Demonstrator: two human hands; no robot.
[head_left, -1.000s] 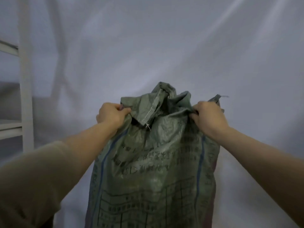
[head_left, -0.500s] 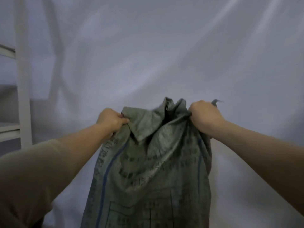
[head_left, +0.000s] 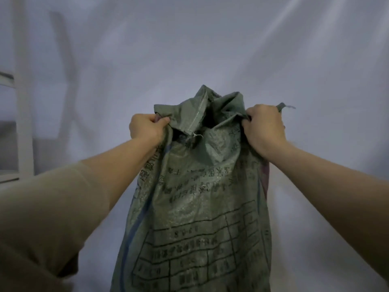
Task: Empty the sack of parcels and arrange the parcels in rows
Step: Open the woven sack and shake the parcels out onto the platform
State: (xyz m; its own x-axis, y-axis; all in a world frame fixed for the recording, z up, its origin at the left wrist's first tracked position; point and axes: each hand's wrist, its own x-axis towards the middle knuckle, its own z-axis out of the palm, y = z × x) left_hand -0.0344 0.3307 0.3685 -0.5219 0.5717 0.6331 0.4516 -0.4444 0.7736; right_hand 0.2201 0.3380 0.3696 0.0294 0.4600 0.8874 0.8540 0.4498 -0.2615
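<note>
While both fists, left hand (head_left: pixel 147 128) and right hand (head_left: pixel 265 128), grip the sack (head_left: pixel 195 197), its contents stay hidden.

A white sheet (head_left: pixel 210 49) spreads across the whole ground here, creased and catching streaks of light. The green woven sack (head_left: pixel 195 207) hangs over it; whether its bottom touches the sheet can't be seen. At the left edge a white shelf frame (head_left: pixel 23 123), probably standing on that sheet.

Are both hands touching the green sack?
Touching. In the head view the left hand and the right hand each grip a bunched top corner of the sack, with fingers curled into the fabric.
</note>
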